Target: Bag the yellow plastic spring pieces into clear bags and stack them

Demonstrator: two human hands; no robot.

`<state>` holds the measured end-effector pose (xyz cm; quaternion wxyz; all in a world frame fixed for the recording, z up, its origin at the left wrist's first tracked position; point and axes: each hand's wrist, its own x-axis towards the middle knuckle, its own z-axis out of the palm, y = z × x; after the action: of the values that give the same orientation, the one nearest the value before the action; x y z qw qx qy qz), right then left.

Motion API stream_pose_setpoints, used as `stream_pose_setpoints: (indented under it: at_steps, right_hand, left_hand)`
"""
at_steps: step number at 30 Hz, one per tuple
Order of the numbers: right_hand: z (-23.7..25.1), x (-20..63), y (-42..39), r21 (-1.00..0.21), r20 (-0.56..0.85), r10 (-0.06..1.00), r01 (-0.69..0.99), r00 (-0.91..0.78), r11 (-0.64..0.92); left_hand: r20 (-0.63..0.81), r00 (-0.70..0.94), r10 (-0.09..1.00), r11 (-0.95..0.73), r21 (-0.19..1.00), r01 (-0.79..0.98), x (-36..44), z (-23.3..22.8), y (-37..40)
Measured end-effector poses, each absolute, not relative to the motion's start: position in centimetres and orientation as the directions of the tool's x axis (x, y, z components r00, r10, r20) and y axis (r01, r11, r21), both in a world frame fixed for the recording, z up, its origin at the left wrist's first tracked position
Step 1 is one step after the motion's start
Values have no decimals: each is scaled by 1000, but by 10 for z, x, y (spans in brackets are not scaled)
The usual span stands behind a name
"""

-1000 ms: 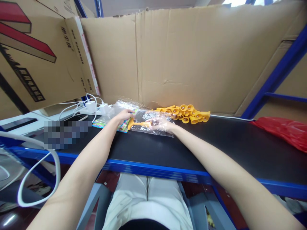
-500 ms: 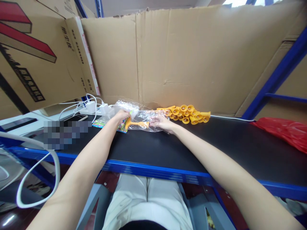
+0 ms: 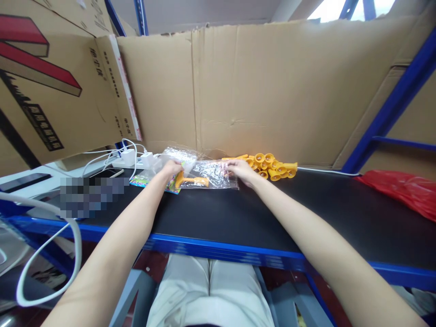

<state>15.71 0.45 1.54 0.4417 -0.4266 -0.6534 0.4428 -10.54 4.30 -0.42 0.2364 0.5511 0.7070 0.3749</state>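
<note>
Dead centre of the frame, both hands are on a clear crinkly plastic bag (image 3: 213, 175) with an orange T-shaped plastic piece (image 3: 191, 180) inside, lying on the black worktop (image 3: 238, 213). The left hand (image 3: 171, 168) pinches the bag's left end and the right hand (image 3: 241, 170) pinches its right end. Just right sits a pile of orange plastic cup-shaped parts (image 3: 270, 165). Upper left, a brown cardboard box (image 3: 51, 100) has black Chinese print I can't read.

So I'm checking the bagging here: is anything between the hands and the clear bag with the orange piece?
Nothing visible. The left hand and the right hand are already at opposite ends of the clear bag, with the orange piece inside it.
</note>
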Motion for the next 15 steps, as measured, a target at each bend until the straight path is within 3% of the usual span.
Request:
stream_pose_setpoints:
  at_steps: [3,6,9,11,15]
  right_hand:
    - [38,189,23,-896,435,880,188,190,403]
    - [45,242,39,-824,563,570,349,599,447]
    - [25,299,46,-754,657,335,596,676,277]
    - [1,330,47,-745,647,335,662,685,82]
    - [-40,367,55,-817,446,594,576,670,-37]
  left_hand:
    - [86,-273,958,104,783,613,-105,-3,41]
    - [92,-271,958,96,789,607,-102,-2,38]
    - [90,-275,957,98,793,601,-99,0,34]
    - [92,-274,957,96,793,602,-97,2,31]
    - [63,-261,963,104,809,579,-93,6,25]
